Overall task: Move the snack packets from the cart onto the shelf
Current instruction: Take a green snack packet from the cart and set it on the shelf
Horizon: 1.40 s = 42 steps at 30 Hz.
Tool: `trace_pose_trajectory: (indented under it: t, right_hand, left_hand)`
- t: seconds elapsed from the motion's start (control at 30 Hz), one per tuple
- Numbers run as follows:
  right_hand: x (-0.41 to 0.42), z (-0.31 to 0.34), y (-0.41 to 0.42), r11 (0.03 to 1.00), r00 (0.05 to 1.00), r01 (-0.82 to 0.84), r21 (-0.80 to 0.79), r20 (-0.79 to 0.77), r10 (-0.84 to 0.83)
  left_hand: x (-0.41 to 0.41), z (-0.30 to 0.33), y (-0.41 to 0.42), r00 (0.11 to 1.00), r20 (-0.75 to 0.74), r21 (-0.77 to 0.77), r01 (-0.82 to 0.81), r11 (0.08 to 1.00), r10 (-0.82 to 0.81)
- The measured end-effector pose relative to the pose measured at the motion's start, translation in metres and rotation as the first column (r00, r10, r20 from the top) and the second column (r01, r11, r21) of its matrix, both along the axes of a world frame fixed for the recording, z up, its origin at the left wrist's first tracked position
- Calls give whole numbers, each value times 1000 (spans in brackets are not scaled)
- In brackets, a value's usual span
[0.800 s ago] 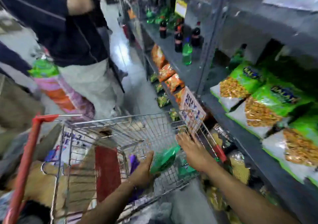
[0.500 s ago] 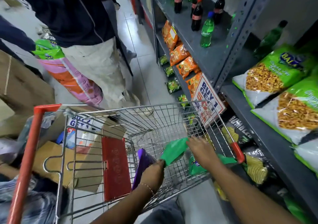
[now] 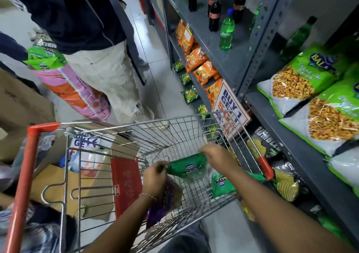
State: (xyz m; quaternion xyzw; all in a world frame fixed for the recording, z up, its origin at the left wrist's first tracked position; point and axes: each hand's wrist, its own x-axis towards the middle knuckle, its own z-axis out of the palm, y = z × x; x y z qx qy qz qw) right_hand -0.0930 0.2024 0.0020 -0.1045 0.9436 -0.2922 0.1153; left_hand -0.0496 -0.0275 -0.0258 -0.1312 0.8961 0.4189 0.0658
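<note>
Both hands now grip one dark green snack packet [image 3: 189,168] inside the wire cart [image 3: 174,134], where half a second ago it hung folded between them. Left hand [image 3: 155,177] pinches the packet's left edge, fingers closed on it; right hand [image 3: 217,155] clamps the top right corner from above, so the packet is stretched flat with its label facing up, raised above the cart floor. Under the left wrist a purple packet [image 3: 165,200] leans in the basket, more of it showing than before. Beside the right forearm a second green packet [image 3: 221,182] lies against the cart's right wall. Just beyond that wall stands the grey shelf [image 3: 303,155], carrying large light-green bags [image 3: 299,78] of yellow snack, with soda bottles [image 3: 226,31] farther along. A bystander in pale trousers [image 3: 104,78] stands ahead of the cart, holding a pink and orange bag [image 3: 73,89].
</note>
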Motion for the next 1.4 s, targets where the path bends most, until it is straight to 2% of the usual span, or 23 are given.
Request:
trace_pose_trajectory:
  t: [0.03, 0.1, 0.17, 0.2, 0.23, 0.33, 0.4, 0.47, 0.53, 0.6, 0.67, 0.7, 0.77, 0.8, 0.87, 0.9, 0.97, 1.03, 1.13, 1.23, 1.4]
  right_hand:
    - [0, 10, 0, 998, 1000, 23, -55, -3, -23]
    - [3, 34, 0, 987, 996, 69, -149, -53, -77]
    - [13, 66, 3, 970, 982, 95, -223, -137, -127]
    - [17, 84, 5, 964, 975, 96, -249, -170, -142]
    - [22, 104, 8, 956, 965, 99, -277, -208, -160]
    - [36, 183, 24, 919, 891, 103, -379, -376, -255]
    - [45, 248, 38, 886, 784, 79, -458, -520, -339]
    - [60, 316, 54, 831, 676, 37, -555, -599, -430]
    - [83, 385, 72, 802, 552, -26, -596, -678, -486]
    - [106, 435, 87, 799, 423, -74, -597, -744, -517]
    - [149, 469, 117, 791, 286, -82, -606, -775, -564]
    - [165, 472, 126, 747, 308, -85, -659, -730, -610]
    - [221, 472, 148, 696, 289, 11, -718, -664, -689]
    - [237, 460, 151, 664, 339, 79, -744, -606, -720]
    - [282, 439, 164, 648, 377, 228, -726, -548, -747]
    - [293, 427, 170, 631, 385, 265, -729, -520, -762]
    - [327, 413, 192, 570, 262, 331, -752, -507, -821]
    - [360, 405, 219, 481, 100, 382, -789, -483, -870]
    - [403, 397, 256, 382, -49, 442, -811, -447, -893]
    - [431, 388, 288, 298, -131, 524, -798, -422, -897]
    - [455, 380, 327, 211, -127, 639, -740, -372, -920]
  left_hand:
    - [-3, 8, -3, 996, -37, 141, -69, 988, 75]
    - [-9, 27, -6, 983, -63, 430, -128, 894, 171]
    - [-10, 45, -6, 988, -51, 593, -89, 800, 148]
    - [-10, 50, -5, 996, -28, 622, -53, 781, 90]
    - [-10, 57, 0, 999, -16, 642, -12, 766, 29]
    - [-9, 89, 20, 984, -29, 573, 160, 804, -175]
    - [-13, 117, 42, 954, -134, 542, 297, 786, -269]
    - [-14, 162, 67, 900, -266, 478, 435, 763, -346]
    - [-16, 210, 95, 819, -438, 457, 559, 692, -372]
    - [-12, 262, 118, 753, -532, 463, 642, 612, -387]
    - [1, 314, 156, 649, -617, 416, 749, 515, -445]
    - [8, 333, 164, 613, -644, 405, 781, 475, -458]
    - [25, 374, 204, 532, -707, 394, 844, 364, -466]
    - [32, 384, 213, 517, -712, 406, 855, 322, -474]
    - [58, 408, 260, 428, -739, 404, 900, 165, -520]
    - [67, 413, 278, 409, -734, 417, 902, 117, -542]
    - [94, 424, 328, 315, -728, 406, 914, -12, -609]
    - [120, 428, 375, 220, -701, 377, 922, -90, -678]
    - [159, 427, 436, 156, -659, 357, 926, -123, -736]
    - [190, 415, 485, 120, -612, 342, 931, -125, -781]
    - [213, 406, 553, -8, -575, 153, 981, -117, -818]
